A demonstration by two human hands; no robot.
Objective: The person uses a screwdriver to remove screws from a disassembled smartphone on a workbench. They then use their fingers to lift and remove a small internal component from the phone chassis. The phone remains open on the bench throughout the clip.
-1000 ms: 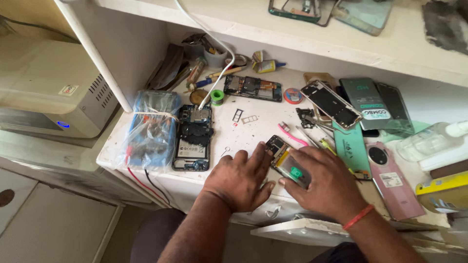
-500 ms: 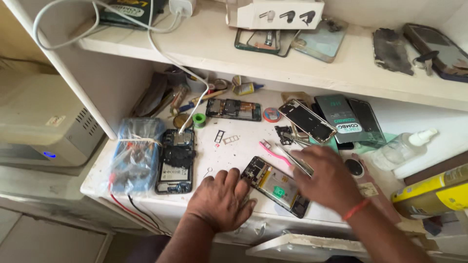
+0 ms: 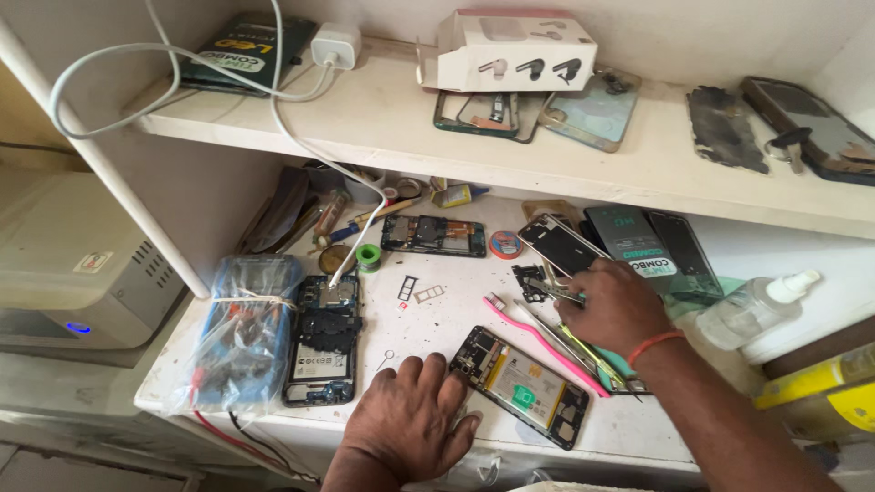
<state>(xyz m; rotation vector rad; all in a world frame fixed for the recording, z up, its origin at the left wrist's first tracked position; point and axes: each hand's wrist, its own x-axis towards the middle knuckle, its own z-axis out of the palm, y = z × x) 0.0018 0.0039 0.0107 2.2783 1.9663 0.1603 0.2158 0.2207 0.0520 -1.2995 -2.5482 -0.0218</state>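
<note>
An opened phone (image 3: 521, 397) with its back off, showing a battery and a green tab, lies tilted near the table's front edge. My left hand (image 3: 410, 421) rests flat on the table just left of it, fingers spread, fingertips at the phone's lower corner, holding nothing. My right hand (image 3: 612, 308) is farther back and to the right, with its fingertips curled at a small black part (image 3: 530, 281) and metal tweezers (image 3: 558, 293). Whether it grips them is hidden by the fingers. A pink toothbrush (image 3: 545, 344) lies between the phone and my right hand.
A second opened phone (image 3: 321, 342) with a white cable plugged in lies to the left, beside a blue meter in a plastic bag (image 3: 244, 330). A circuit board (image 3: 432, 235), tape rolls, phone frames and a clear squeeze bottle (image 3: 756, 308) crowd the table. The shelf (image 3: 383, 118) above holds boxes and phone parts.
My right hand left the opened phone and moved back and right to the small parts. My left hand stayed beside the phone. The view tilted upward, showing the upper shelf.
</note>
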